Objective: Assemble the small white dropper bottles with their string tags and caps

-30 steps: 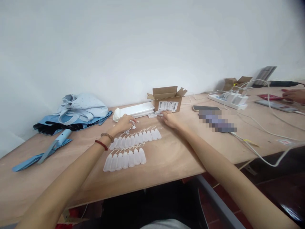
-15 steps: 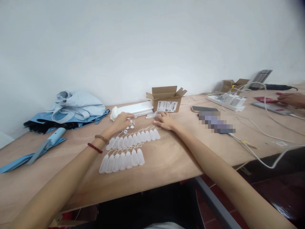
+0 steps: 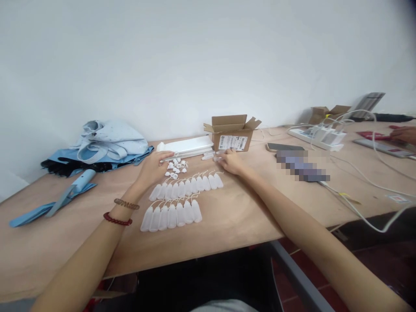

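My left hand (image 3: 156, 167) lies beside a loose pile of small white caps (image 3: 175, 167), its fingers stretched along the far side of the pile. In front of the cardboard box, the fingers of my right hand (image 3: 232, 162) are bent together at a small translucent plastic piece (image 3: 217, 159). Another translucent piece (image 3: 208, 154) rests just left of it. Closer to me, white translucent tags with cord loops lie in two rows, a back row (image 3: 185, 186) and a front row (image 3: 172, 216).
An open cardboard box (image 3: 232, 138) stands by the wall, beside white flat packs (image 3: 188, 145). Folded blue fabric (image 3: 100, 143) and a blue umbrella (image 3: 73, 190) lie left. Rightward are a phone (image 3: 285, 148), a power strip (image 3: 316, 138), cables and another person's hand (image 3: 404, 133).
My left hand has drawn back to the left, uncovering more of the cap pile. My right hand's fingers have curled in at the translucent pieces. The view has shifted slightly.
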A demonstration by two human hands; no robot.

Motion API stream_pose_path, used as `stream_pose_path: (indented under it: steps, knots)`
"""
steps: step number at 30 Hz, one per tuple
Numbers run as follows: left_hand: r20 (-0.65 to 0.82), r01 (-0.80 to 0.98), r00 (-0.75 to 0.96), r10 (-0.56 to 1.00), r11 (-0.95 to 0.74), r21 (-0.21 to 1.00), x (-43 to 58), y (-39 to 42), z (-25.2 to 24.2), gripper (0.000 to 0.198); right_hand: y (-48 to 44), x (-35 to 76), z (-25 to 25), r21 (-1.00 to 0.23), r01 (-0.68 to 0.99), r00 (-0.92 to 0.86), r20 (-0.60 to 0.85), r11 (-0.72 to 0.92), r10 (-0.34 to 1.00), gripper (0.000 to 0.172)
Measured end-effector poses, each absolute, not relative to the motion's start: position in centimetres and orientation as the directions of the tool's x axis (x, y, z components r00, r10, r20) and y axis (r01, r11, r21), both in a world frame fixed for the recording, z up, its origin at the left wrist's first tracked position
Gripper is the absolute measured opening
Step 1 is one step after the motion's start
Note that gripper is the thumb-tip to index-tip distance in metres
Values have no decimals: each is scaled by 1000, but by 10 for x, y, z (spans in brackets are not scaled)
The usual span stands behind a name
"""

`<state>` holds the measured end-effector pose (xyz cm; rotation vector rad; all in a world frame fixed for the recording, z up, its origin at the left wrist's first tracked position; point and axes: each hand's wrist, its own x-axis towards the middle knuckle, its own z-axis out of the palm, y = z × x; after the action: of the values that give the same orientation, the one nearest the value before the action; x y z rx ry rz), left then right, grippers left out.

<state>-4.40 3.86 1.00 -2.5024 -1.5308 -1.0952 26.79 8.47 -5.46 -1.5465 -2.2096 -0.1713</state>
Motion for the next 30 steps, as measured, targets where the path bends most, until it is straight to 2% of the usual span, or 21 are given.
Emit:
stream_pose_path:
  steps: [4,8,17,22,26,28,30]
  knots:
    - [621,825,322,715,-534,186,-47,33,6,40,82,267,-51,-183,926,-245,379,332,892,37]
    - [604,818,429,671,-572,54,-44,37,-3,39,79,268,-46,-245,906,-243,367,346,898,37]
    - [585,810,470,661,-586,11,-41,33,-6,36,78,267,-42,-230,926,-206,359,300,910,31]
    - [587,812,454,670,-582,36,-41,31,-4,36,74,269,-39,-211,948,-175,281,239,944,34]
    - [579,816,435,690,-574,70,-37,28,-4,36,64,267,-34,-235,944,-145,337,232,930,31]
    - [578,806,389,718,-569,163,-33,24,-1,36,58,263,-30,-262,918,-180,398,299,900,27]
    - [547,771,314,776,-544,331,-26,17,4,34,49,256,-26,-283,867,-255,455,410,853,24]
